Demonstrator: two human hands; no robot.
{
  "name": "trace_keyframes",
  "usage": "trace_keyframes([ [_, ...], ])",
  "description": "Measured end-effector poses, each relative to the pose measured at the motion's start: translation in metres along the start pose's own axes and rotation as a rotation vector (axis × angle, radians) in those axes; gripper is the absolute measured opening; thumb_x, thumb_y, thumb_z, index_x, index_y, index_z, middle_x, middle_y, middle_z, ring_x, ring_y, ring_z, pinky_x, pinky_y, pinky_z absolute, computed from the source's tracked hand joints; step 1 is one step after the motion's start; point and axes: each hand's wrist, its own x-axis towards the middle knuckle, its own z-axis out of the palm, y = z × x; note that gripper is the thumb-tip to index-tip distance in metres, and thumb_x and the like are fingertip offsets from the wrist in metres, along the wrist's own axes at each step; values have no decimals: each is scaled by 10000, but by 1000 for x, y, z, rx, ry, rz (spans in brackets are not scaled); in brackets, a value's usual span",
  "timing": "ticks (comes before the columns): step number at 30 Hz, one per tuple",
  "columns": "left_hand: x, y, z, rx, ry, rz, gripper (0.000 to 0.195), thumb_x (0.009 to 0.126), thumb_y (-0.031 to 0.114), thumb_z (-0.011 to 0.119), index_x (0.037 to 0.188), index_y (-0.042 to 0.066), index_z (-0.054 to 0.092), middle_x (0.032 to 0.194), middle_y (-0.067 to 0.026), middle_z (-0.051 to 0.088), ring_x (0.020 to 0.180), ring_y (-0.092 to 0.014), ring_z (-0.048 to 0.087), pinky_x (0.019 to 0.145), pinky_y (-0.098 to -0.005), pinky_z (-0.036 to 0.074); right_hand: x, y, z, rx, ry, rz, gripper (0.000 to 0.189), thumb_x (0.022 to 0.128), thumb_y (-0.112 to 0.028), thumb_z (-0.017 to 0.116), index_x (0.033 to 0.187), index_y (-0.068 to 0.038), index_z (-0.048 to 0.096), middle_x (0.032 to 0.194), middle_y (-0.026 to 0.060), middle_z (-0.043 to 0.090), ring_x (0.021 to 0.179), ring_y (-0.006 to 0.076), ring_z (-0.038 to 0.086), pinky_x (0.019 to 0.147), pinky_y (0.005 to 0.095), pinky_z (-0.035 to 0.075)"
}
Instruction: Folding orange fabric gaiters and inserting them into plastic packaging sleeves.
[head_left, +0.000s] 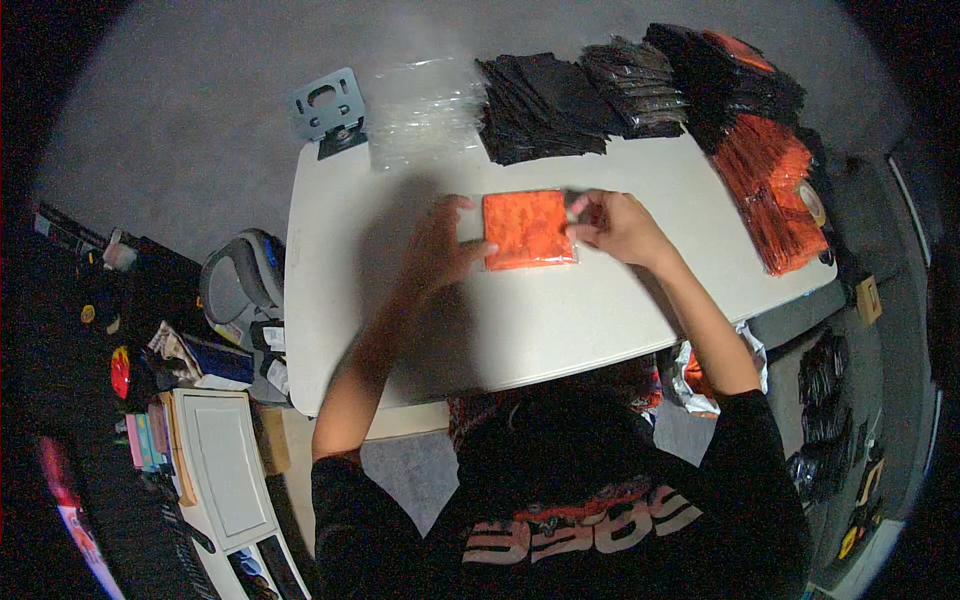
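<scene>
A square of folded orange cloth with darker mottling (523, 229) lies in a clear plastic sleeve (568, 257) on the white table (600, 300). My left hand (450, 244) is at the packet's left side, fingers apart, with the thumb at its lower left edge. At the right edge is my right hand (619, 225), its fingers curled and blurred. Whether it grips the sleeve there cannot be made out. The left forearm and hand lie in shadow.
Clear plastic sleeves (427, 112), black folded cloths (544, 105) and wrapped black packets (634, 86) line the far edge. Orange packets (772, 195) and a tape roll (811, 202) sit at right. A metal bracket (328, 105) stands far left. A white cabinet (225, 465) is left below.
</scene>
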Motion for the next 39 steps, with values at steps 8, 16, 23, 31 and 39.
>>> trace_keyframes([
  [8,22,26,49,406,66,338,574,967,196,586,1466,-37,423,1516,-243,433,1430,-406,385,1132,-592,353,29,-27,71,-407,167,-449,605,1052,-283,469,1522,77,343,1603,267,326,1502,452,275,1238,509,242],
  [16,3,16,57,595,-35,208,626,1030,273,477,1543,-45,312,1648,-208,270,1525,-356,272,1107,-762,253,27,-19,79,-419,36,-427,668,1086,-400,337,1548,80,282,1650,239,234,1547,395,180,1269,494,157],
  [23,4,6,57,595,-37,245,640,1021,281,495,1546,-37,314,1651,-197,274,1523,-335,286,1093,-773,258,29,-24,73,-518,-49,-396,671,1077,-384,351,1566,65,245,1657,219,229,1549,373,181,1277,467,142],
  [31,2,17,41,607,-97,257,657,1007,303,537,1542,-23,338,1649,-174,289,1523,-320,288,1089,-771,272,25,-26,75,-577,-37,-377,718,1061,-411,369,1574,65,212,1663,227,199,1552,391,149,1273,508,117],
  [39,-5,19,33,531,-84,269,614,1040,324,474,1536,-18,359,1654,-164,285,1540,-304,254,1112,-767,238,21,-33,74,-567,-100,-162,768,1049,-526,362,1606,-22,204,1677,229,144,1556,433,97,1241,623,105],
])
